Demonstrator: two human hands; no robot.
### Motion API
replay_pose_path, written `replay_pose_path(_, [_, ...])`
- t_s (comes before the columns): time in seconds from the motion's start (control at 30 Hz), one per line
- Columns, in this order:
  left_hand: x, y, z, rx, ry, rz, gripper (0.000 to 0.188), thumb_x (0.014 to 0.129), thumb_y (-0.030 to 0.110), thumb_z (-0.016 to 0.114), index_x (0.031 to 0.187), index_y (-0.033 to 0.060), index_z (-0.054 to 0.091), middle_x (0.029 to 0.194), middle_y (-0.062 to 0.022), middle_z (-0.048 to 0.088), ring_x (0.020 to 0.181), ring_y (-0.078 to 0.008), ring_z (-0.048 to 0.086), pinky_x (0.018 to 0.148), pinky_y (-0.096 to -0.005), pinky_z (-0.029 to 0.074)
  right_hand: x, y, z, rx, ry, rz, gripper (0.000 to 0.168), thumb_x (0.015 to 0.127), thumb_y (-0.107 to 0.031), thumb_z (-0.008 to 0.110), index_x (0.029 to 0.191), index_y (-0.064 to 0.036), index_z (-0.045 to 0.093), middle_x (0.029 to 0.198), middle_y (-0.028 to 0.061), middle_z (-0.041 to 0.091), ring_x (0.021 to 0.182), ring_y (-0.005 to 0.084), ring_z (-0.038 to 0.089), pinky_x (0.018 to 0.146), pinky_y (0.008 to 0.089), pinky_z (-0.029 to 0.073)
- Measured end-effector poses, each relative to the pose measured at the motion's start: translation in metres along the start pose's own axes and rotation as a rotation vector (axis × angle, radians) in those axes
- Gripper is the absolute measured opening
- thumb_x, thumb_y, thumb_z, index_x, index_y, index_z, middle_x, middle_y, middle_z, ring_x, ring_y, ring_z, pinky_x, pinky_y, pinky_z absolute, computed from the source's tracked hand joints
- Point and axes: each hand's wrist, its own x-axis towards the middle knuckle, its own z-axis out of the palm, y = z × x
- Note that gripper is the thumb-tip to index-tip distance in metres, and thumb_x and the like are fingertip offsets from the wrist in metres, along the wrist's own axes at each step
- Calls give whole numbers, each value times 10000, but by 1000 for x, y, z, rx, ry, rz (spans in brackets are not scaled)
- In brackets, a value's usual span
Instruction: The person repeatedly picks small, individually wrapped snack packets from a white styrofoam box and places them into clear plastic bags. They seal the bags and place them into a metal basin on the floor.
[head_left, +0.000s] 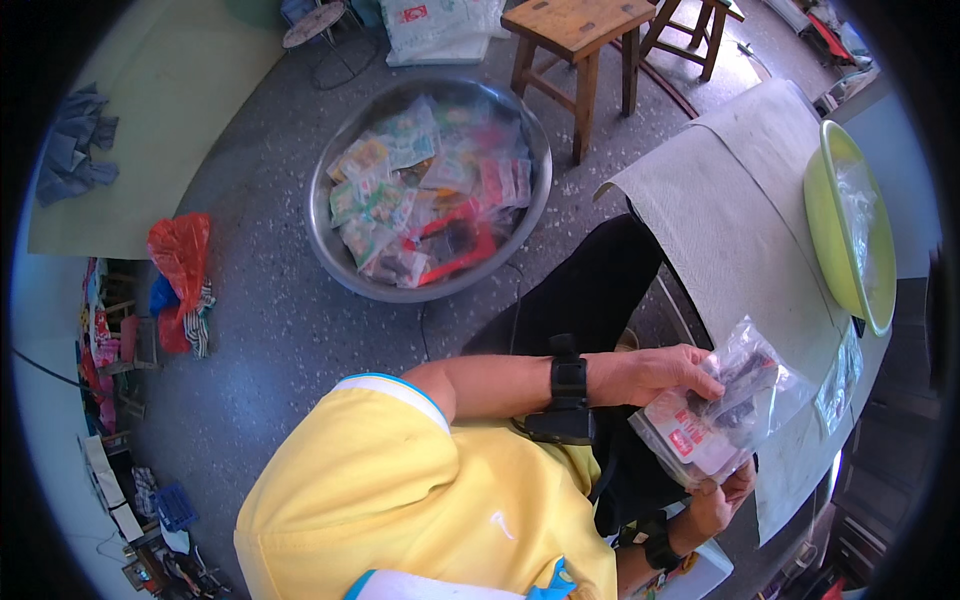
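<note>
A clear plastic bag (776, 379) is held between my two hands above the near edge of the table. Inside it are dark pieces and a white card (694, 435) with red print. My left hand (667, 375) grips its upper left side, thumb lying over the plastic. At the lower end, my right hand (724, 495) pinches the bag's edge between thumb and fingers. The table (742, 202) has a pale, wrinkled cover. Farther along it lies a flat clear packet (838, 382), close to a yellow-green plastic basin (821, 225) holding clear plastic.
On the speckled floor to my left, a large metal basin (322, 255) holds many plastic packets and a red-handled item. Wooden stools (581, 30) stand beyond it. A red plastic bag (180, 251) lies behind me. A white container (709, 570) sits below my right arm.
</note>
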Motion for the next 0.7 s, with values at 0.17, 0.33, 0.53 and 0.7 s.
replay_pose_path(0.17, [-35,30,6,139,8,160,506,813,7,635,1302,20,504,1175,-77,627,1065,-167,607,946,-327,482,23,-17,13,-10,-368,-15,220,787,-143,678,918,12,592,931,99,636,709,109,553,676,210,424])
replay_pose_path(0.33, [-112,76,-13,288,289,370,541,793,-2,598,1321,39,486,1217,-78,603,1107,-196,587,968,-358,477,43,-23,9,-498,281,-163,157,912,-139,610,993,-6,627,930,81,639,732,107,552,657,220,437])
replay_pose_path(0.53, [-223,102,-85,140,837,705,361,816,15,614,1174,55,581,1116,-85,645,1034,-240,620,917,-456,515,73,9,-35,-1043,629,-316,264,918,-201,634,1063,20,635,1083,132,637,990,257,597,849,347,478])
replay_pose_path(0.7, [-265,121,-180,0,1037,863,308,838,42,656,1139,22,591,1133,-96,610,1058,-260,591,937,-411,495,83,29,-38,-1304,576,-355,251,918,-156,609,1079,36,618,1179,161,593,1104,300,545,954,385,434])
